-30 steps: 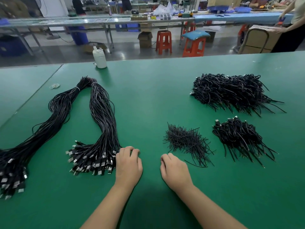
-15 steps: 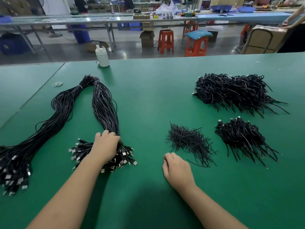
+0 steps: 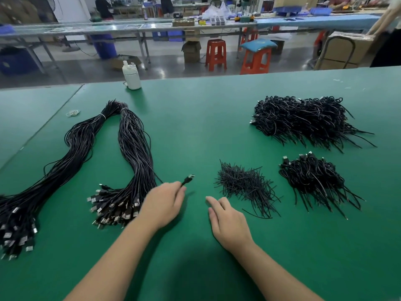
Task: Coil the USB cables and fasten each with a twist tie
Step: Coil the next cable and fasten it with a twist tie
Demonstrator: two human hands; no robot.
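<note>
A long bent bundle of loose black USB cables (image 3: 132, 148) lies on the green table (image 3: 195, 127) at the left, its plug ends fanned out near me. My left hand (image 3: 162, 203) pinches one cable just behind its plug (image 3: 188, 178), which sticks up to the right of the bundle. My right hand (image 3: 227, 220) rests flat on the table beside it, fingers straight and holding nothing. A small heap of black twist ties (image 3: 245, 185) lies just right of my right hand. Two piles of coiled cables sit further right, a small pile (image 3: 312, 179) and a large pile (image 3: 303, 120).
A white bottle (image 3: 131, 76) stands at the table's far edge. A few rubber bands (image 3: 73, 113) lie near the seam at the left. Beyond the table are red stools (image 3: 216, 54), boxes, another workbench and a person at the far right.
My left hand left the fanned plug ends and moved right, now lifting a single cable by its plug end. My right hand uncurled and lies flatter on the table.
</note>
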